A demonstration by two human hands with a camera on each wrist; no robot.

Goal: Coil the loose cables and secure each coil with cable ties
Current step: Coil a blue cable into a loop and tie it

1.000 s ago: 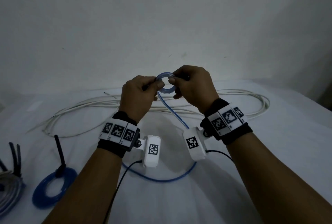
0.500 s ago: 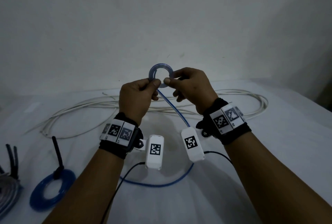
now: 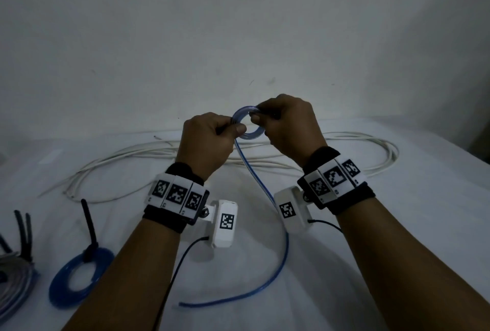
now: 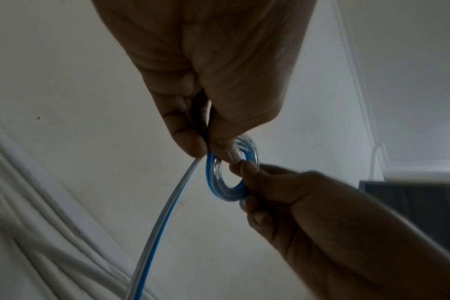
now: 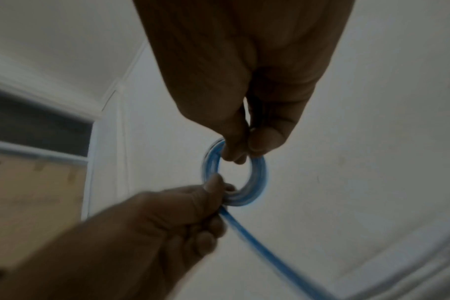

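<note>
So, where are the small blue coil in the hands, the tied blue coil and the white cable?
small blue coil (image 3: 252, 135), head view, lower rim
tied blue coil (image 3: 69, 294), head view, left rim
white cable (image 3: 391, 154), head view, right bend

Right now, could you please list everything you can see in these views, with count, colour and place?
blue coil: one, blue-clear, held up between both hands, tail trailing onto the table
tied blue coil: one, blue, black tie, table near left
grey coil: one, grey, black ties, left edge
white cable: one, white, loose loops at the table's back
table: one, white
left hand: pinches the coil's left side
right hand: pinches its right side
</note>
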